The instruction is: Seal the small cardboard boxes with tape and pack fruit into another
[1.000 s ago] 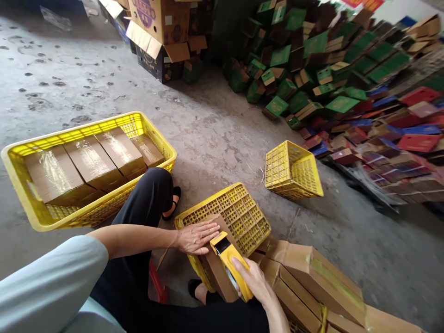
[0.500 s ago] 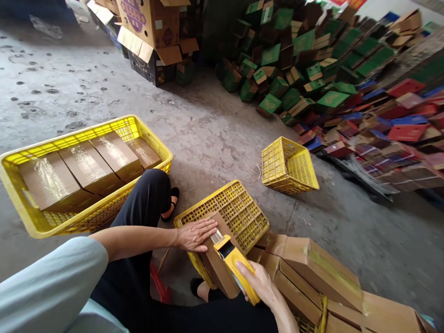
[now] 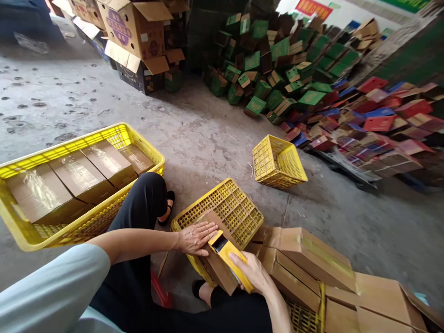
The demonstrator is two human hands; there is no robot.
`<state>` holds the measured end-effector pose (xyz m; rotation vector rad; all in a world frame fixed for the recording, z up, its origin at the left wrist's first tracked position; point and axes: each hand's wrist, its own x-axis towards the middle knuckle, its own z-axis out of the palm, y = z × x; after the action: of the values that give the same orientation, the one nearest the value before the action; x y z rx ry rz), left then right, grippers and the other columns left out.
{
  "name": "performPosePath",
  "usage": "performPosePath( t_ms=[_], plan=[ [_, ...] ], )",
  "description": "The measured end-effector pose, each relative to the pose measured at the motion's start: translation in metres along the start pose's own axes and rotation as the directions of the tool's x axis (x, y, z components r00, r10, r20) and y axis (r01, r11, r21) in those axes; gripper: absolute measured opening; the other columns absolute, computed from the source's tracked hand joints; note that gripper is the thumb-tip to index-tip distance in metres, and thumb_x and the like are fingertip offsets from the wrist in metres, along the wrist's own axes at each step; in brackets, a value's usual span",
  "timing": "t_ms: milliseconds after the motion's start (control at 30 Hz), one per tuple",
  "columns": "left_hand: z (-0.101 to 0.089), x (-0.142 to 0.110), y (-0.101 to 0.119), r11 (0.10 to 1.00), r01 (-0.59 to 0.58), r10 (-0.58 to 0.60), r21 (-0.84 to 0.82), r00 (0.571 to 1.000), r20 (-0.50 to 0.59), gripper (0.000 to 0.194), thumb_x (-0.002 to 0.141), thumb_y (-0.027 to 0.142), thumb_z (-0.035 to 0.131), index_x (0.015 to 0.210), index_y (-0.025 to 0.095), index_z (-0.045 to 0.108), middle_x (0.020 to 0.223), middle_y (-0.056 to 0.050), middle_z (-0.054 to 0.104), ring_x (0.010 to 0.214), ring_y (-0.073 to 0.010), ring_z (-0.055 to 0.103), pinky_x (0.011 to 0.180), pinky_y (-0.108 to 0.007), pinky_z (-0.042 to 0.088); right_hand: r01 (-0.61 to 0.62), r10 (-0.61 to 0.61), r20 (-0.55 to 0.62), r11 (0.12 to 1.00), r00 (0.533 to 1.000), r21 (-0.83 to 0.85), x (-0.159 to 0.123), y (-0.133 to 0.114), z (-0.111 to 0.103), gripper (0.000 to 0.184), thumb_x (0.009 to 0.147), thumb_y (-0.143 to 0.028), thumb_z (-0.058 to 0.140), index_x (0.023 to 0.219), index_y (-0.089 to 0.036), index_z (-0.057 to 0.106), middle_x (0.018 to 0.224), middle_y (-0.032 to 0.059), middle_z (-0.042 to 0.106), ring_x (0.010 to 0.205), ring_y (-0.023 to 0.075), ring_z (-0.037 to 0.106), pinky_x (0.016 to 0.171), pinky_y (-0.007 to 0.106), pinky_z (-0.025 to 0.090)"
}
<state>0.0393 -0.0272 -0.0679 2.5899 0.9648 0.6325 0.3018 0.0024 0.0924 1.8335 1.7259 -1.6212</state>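
Observation:
My left hand point(image 3: 197, 238) lies flat on top of a cardboard box point(image 3: 220, 273), fingers stretched out and together. In my right hand point(image 3: 252, 272) is a yellow tape dispenser point(image 3: 225, 252). Its front end rests over the box top, close against my left fingertips. Beneath the box is a yellow plastic crate point(image 3: 239, 208) that appears upturned, its grid side facing up. Part of the box is hidden by my hands and the dispenser.
At left, a yellow crate point(image 3: 78, 222) holds several taped boxes point(image 3: 74, 173). More cardboard boxes point(image 3: 322, 259) are stacked at lower right. A smaller yellow crate point(image 3: 277, 162) lies ahead on the floor. Green cartons point(image 3: 274, 88) and red cartons point(image 3: 378, 122) are heaped behind.
The dispenser's front end has moved up along the box towards my left fingertips, covering the clear strip that showed between them. My left hand stays flat on the box. The view has shifted slightly.

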Motion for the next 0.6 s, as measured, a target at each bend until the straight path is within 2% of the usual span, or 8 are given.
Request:
performPosePath(
  t_ms=[233,433,600],
  plan=[
    [0.000,-0.002,-0.006,0.999,-0.024,0.024,0.021,1.000,0.015,0.105,0.100,0.074,0.041,0.167,0.002,0.003,0.170,-0.026,0.020,0.160,-0.0348,0.016,0.130,-0.049,0.021,0.032,-0.032,-0.008,0.999,0.999,-0.008,-0.004,0.001,0.001,0.033,0.090,-0.053,0.066,0.083,-0.022,0.058,0.059,0.0012,0.065,0.051,0.0197,0.070,0.045,0.025,0.054],
    [0.002,-0.003,-0.008,0.998,-0.048,0.047,0.045,0.999,0.023,0.099,0.103,0.071,0.039,0.167,0.002,0.006,0.170,-0.025,0.018,0.161,-0.0340,0.014,0.131,-0.048,0.019,-0.010,0.010,0.018,1.000,1.000,0.001,0.000,0.011,0.001,0.043,0.087,-0.063,0.067,0.089,-0.021,0.060,0.059,0.0018,0.067,0.052,0.0215,0.073,0.044,0.024,0.055],
    [0.003,-0.002,-0.011,0.998,-0.051,0.049,0.048,0.998,0.031,0.098,0.104,0.070,0.038,0.167,0.001,0.009,0.171,-0.025,0.017,0.161,-0.0338,0.012,0.131,-0.048,0.018,-0.036,0.036,0.020,0.999,0.999,-0.001,-0.004,0.028,-0.004,0.048,0.085,-0.069,0.067,0.085,-0.022,0.059,0.057,0.0011,0.066,0.051,0.0206,0.072,0.043,0.023,0.055]
  ],
)
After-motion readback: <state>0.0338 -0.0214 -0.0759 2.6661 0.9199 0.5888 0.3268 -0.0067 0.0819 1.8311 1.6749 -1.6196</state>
